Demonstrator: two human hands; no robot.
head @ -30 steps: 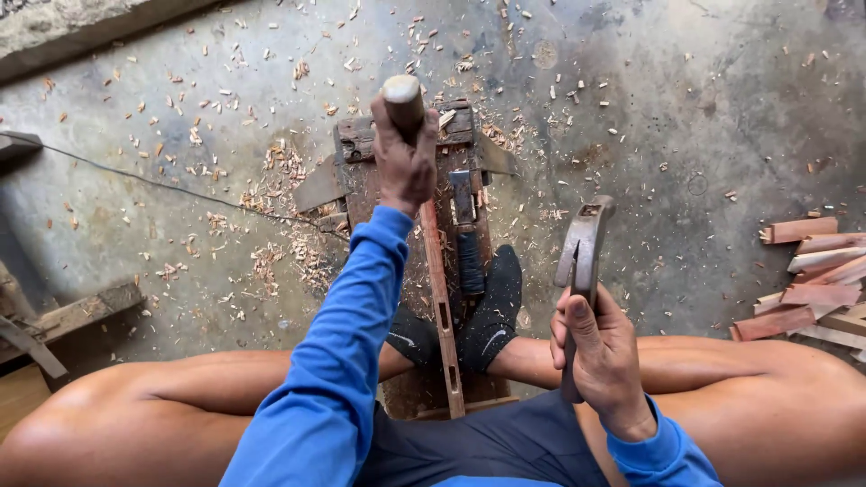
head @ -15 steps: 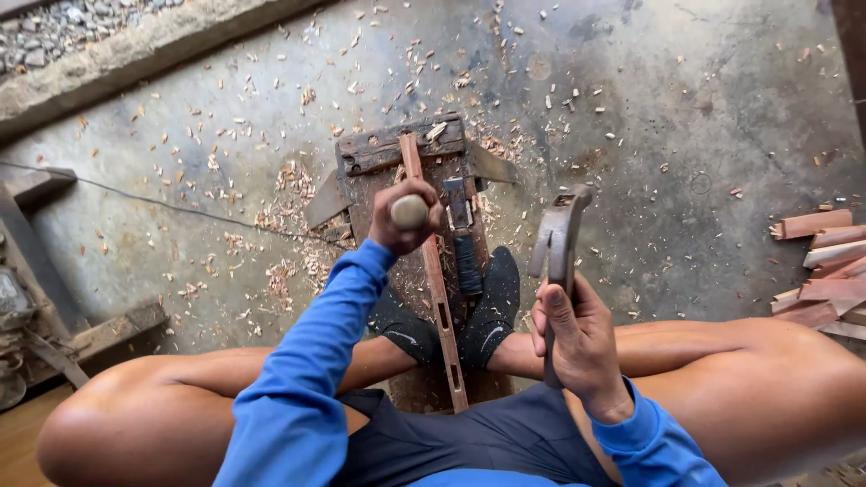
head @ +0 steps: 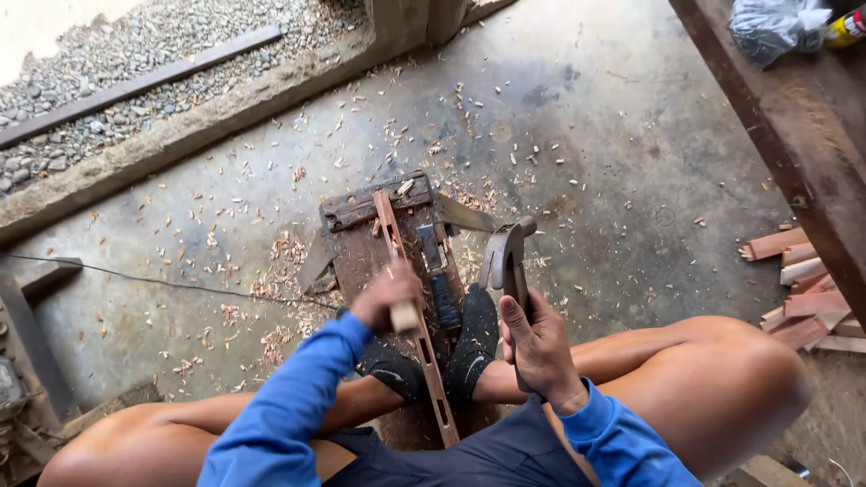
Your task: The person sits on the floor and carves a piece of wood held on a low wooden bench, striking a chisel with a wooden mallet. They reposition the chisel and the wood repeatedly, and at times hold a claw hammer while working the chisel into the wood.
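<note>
I sit on a concrete floor with my legs folded and my black-socked feet (head: 474,347) resting on a dark wooden work board (head: 361,248). A long reddish wooden strip (head: 397,243) with slots lies along the board toward me. My left hand (head: 386,296) grips a round pale wooden handle (head: 404,317) just above that strip. My right hand (head: 539,347) holds a claw hammer (head: 505,257) upright, its head raised to the right of the board. A chisel (head: 433,257) with a dark grip lies on the board between the strip and my feet.
Wood shavings litter the floor around the board. Reddish wood offcuts (head: 794,289) are piled at the right, under a slanting wooden beam (head: 794,144). A wooden frame (head: 36,334) stands at the left; a gravel strip (head: 135,54) lies beyond a concrete kerb.
My left hand has drawn the round handle back from the far end of the board toward my feet. The view has tilted up, and the hammer stays raised in my right hand.
</note>
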